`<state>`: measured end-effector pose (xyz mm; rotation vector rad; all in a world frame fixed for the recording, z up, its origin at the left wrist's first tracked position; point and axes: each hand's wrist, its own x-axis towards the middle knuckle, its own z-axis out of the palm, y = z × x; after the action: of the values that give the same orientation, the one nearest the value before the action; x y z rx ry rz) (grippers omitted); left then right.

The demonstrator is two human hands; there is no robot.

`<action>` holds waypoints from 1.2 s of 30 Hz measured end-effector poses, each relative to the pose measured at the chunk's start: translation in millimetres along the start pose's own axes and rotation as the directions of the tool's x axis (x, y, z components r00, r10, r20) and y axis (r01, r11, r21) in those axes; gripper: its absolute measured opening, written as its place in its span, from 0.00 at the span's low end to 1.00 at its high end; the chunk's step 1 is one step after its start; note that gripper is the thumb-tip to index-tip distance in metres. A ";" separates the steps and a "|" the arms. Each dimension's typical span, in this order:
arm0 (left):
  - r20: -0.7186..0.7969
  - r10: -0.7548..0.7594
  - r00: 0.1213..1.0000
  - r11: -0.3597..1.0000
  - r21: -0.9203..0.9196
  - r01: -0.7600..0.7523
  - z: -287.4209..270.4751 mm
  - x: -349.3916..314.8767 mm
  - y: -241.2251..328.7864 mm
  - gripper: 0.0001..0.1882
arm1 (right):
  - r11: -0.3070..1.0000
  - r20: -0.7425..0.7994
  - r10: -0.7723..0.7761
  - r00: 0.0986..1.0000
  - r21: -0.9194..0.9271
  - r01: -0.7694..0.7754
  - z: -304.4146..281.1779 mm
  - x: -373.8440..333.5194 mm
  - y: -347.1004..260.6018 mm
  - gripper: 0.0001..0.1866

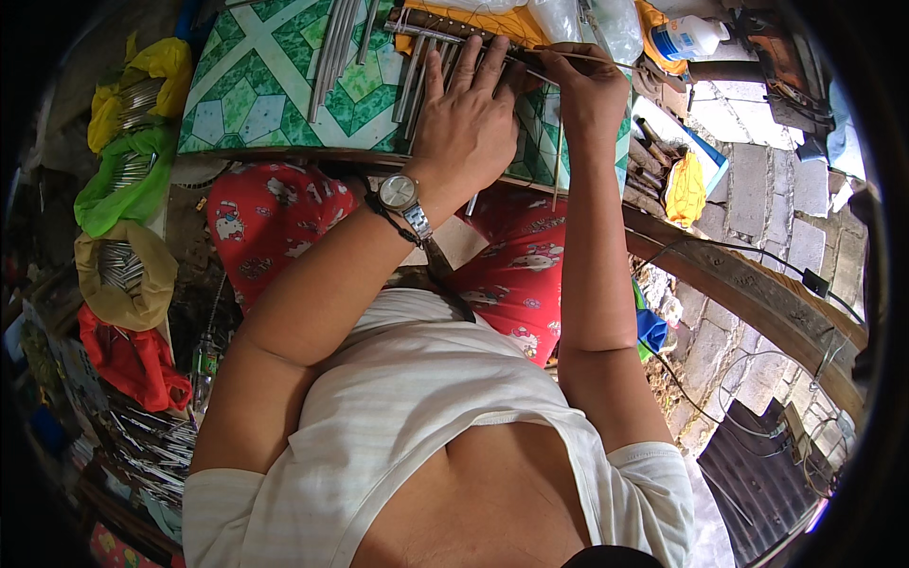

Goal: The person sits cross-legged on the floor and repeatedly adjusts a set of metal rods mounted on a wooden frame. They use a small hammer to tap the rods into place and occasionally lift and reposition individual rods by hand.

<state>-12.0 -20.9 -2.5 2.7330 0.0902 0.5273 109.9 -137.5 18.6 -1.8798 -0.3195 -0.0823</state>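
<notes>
My left hand, with a watch on its wrist, lies flat with its fingers spread over a row of silver metal tubes of differing lengths. Its fingertips rest by a long thin rod lying across their upper ends. To its right, my right hand is closed in a pinch on a thin stick that sticks out on both sides of the fingers. Just above the tubes lies a dark strip with a row of holes. Longer metal tubes lie to the left.
The table has a green-and-white patterned top. Down the left hang yellow, green, tan and red bags, several holding metal pieces. A white bottle lies at the upper right. A wooden beam and cables run along the right.
</notes>
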 end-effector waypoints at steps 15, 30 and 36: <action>-0.062 0.001 0.998 1.000 0.019 0.000 4.1 0.5 0.1 0.29 | 0.674 0.285 -0.318 0.904 -0.603 0.427 8.1 13.1 -26.5 0.08; -0.046 -0.011 0.999 1.000 0.018 0.012 5.3 1.0 0.1 0.28 | 0.524 0.380 -0.463 0.801 -0.612 0.593 15.7 20.0 -14.4 0.05; -0.036 -0.019 0.999 0.999 0.031 0.020 6.7 0.6 0.6 0.28 | 0.747 0.296 -0.282 0.913 -0.529 0.402 12.4 31.3 -25.9 0.04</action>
<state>-9.0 -23.6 -7.9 2.7509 0.1347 0.5745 131.9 -112.7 45.1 -2.4252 -0.8650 -0.2718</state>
